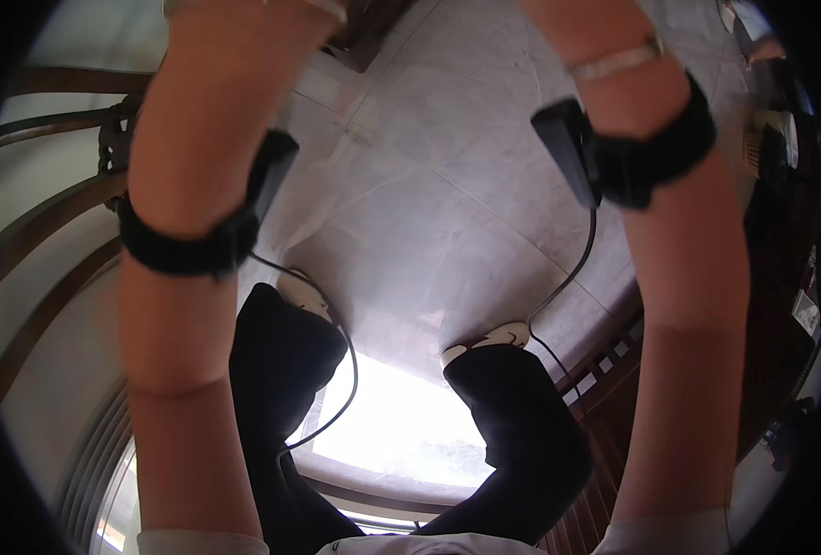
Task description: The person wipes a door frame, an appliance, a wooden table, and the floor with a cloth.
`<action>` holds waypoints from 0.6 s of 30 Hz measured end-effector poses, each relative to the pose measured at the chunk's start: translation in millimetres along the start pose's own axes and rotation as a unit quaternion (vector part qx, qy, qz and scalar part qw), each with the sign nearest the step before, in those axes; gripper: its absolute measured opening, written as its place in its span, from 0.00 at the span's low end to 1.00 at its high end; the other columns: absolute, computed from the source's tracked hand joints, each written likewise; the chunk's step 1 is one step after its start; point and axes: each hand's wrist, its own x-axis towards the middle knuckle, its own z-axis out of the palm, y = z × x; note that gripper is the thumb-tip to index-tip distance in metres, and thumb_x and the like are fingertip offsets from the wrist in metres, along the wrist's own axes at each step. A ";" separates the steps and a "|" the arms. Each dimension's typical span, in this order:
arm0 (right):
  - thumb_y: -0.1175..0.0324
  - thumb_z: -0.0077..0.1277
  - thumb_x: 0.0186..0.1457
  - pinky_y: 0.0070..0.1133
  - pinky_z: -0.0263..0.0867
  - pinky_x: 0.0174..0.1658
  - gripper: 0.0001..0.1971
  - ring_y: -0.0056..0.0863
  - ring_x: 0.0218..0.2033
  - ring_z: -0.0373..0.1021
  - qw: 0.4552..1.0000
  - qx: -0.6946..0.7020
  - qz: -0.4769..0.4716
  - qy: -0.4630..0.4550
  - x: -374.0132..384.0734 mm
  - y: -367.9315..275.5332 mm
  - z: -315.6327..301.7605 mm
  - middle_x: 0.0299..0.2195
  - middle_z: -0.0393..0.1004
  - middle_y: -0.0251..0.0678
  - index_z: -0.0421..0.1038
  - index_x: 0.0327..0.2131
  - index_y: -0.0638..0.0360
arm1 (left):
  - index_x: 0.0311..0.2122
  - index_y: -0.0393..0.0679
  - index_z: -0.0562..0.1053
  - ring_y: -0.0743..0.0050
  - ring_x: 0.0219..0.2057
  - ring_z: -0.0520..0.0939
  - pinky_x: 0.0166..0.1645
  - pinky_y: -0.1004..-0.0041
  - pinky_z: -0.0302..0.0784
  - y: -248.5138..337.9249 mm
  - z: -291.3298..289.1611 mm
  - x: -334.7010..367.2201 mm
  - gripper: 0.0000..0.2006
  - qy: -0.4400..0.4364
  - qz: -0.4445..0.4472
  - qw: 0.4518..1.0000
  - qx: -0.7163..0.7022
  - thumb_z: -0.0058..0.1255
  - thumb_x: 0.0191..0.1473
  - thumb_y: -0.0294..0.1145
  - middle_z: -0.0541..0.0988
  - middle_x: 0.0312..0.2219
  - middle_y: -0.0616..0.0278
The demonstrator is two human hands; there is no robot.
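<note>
Floor [429, 213]: pale, smooth, glare-washed between the trousers [530, 425]. Left forearm [188, 314] and right forearm [692, 277]: extended up the view. The hands lie beyond the upper edge; whether spread, closed or loaded cannot be told. Wood piece [362, 42] near the left wrist: cut off, kind undetermined.

Left strap [160, 245] and right strap [679, 148]: around the forearms, apparently soft; best taken at the fastening, whose detail is dark. Left box [271, 176] and right box [563, 148]: on the inner sides of the forearms, judged stiff and light, somewhat fragile; hold by the casing sides. Left cable [356, 370] and right cable [592, 236]: flexible, likely to snag, unsuitable as grips; lower ends lost against dark cloth and wood. Right band [617, 60]: pale, at the wrist. Left band [313, 6]: partly cut off.
</note>
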 end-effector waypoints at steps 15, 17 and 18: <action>0.67 0.39 0.51 0.39 0.47 0.58 0.25 0.45 0.58 0.52 0.885 -0.027 0.416 -0.207 -446.1 -66.9 172.5 0.55 0.56 0.50 0.57 0.52 0.70 | 0.56 0.44 0.60 0.64 0.60 0.54 0.60 0.55 0.49 160.0 242.9 -349.5 0.25 -0.458 -0.057 0.879 -0.120 0.42 0.52 0.39 0.57 0.58 0.62; 0.64 0.41 0.50 0.40 0.48 0.57 0.27 0.43 0.59 0.49 0.896 -0.082 0.380 -0.213 -453.5 -53.4 189.9 0.57 0.53 0.48 0.56 0.53 0.67 | 0.57 0.47 0.59 0.64 0.61 0.52 0.61 0.55 0.47 154.3 266.7 -351.3 0.26 -0.453 -0.017 0.886 -0.098 0.41 0.52 0.42 0.55 0.59 0.65; 0.64 0.41 0.50 0.40 0.48 0.57 0.27 0.43 0.59 0.49 0.893 -0.081 0.388 -0.216 -455.2 -46.9 189.7 0.57 0.53 0.48 0.56 0.53 0.67 | 0.58 0.50 0.57 0.65 0.61 0.49 0.61 0.54 0.45 155.0 266.4 -348.3 0.26 -0.459 0.014 0.885 -0.082 0.40 0.53 0.44 0.52 0.60 0.67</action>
